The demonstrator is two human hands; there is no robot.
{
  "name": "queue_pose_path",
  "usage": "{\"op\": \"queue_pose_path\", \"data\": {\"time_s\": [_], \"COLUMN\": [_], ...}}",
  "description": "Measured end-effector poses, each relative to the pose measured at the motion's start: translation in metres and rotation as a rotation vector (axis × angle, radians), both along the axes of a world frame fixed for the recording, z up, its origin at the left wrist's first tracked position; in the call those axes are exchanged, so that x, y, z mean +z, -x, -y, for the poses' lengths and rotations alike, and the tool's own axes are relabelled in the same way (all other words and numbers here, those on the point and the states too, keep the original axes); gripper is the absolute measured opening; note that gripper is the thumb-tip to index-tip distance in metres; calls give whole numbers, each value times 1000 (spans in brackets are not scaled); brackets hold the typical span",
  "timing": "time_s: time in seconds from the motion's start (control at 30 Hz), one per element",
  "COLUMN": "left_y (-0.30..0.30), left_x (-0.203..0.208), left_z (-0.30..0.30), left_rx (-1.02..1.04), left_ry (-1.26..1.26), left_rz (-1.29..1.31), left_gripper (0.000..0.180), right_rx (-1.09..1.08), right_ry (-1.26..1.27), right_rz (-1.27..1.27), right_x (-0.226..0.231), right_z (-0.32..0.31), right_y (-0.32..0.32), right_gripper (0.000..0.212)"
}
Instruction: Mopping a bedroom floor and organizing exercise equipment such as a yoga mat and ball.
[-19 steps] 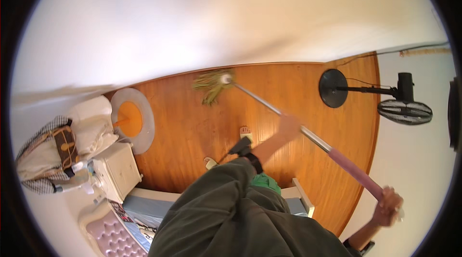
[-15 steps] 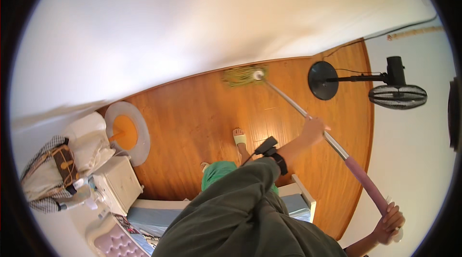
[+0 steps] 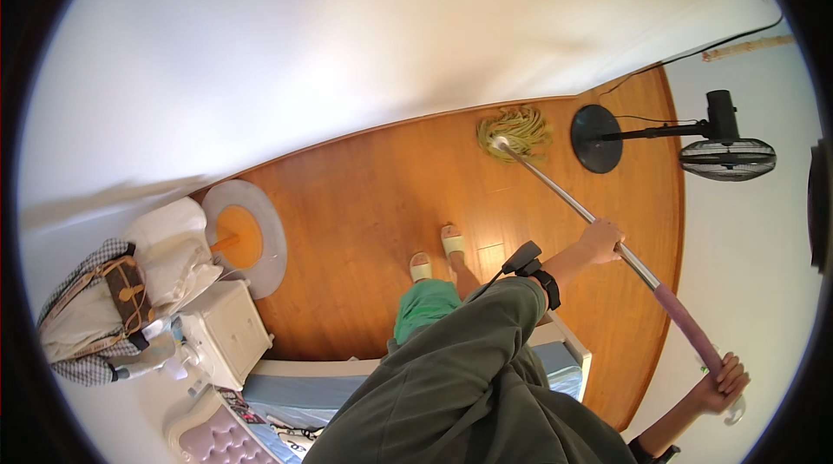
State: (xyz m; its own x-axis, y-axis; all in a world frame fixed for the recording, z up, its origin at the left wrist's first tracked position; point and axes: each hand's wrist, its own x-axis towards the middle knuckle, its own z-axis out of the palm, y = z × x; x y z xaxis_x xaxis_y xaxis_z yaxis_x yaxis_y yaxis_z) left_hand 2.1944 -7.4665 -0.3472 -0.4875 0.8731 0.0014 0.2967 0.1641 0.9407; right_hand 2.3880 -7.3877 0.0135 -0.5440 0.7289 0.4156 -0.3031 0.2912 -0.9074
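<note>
A mop with a yellow-green string head [image 3: 528, 127] rests on the wooden floor by the wall's base. Its slanting metal pole [image 3: 560, 190] runs up toward me and ends in a mauve grip [image 3: 685, 325] with a pale hook at the tip. My left hand [image 3: 601, 241], a black band on its wrist, is closed around the metal pole about midway. My right hand [image 3: 722, 384] is wrapped round the top end of the mauve grip, close to the hook.
A black standing fan [image 3: 727, 160] has its round base [image 3: 596, 139] just right of the mop head. To the left are a round grey-and-orange mat [image 3: 269, 247], a white nightstand [image 3: 230, 334] and a bag on piled clothes. A bed [image 3: 304, 386] lies behind my legs.
The mop head has swept right along the wall toward the fan base, its strings now bunched on the right side. Both hands have shifted right with the pole; my feet show farther right.
</note>
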Motion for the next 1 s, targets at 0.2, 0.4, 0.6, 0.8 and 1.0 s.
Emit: {"op": "queue_pose_path", "data": {"time_s": [0.2, 0.4, 0.6, 0.8, 1.0], "left_y": [40, 59, 3, -6, -14], "left_x": [-36, -92, -103, -102, -49], "left_z": [165, 415, 540, 451, 184], "left_rx": [207, 518, 736, 647, 549], "left_ry": [187, 460, 748, 740, 586], "left_rz": [-177, -257, -267, -23, -231], "left_gripper": [19, 16, 35, 36, 31], "right_rx": [-76, 458, 1178, 1298, 1063], "right_ry": [322, 390, 292, 191, 240], "right_rz": [-60, 306, 324, 308, 220], "right_x": [-73, -172, -191, -147, -90], "right_z": [61, 216, 281, 174, -23], "right_y": [45, 97, 113, 113, 60], "right_gripper": [41, 28, 20, 16, 26]}}
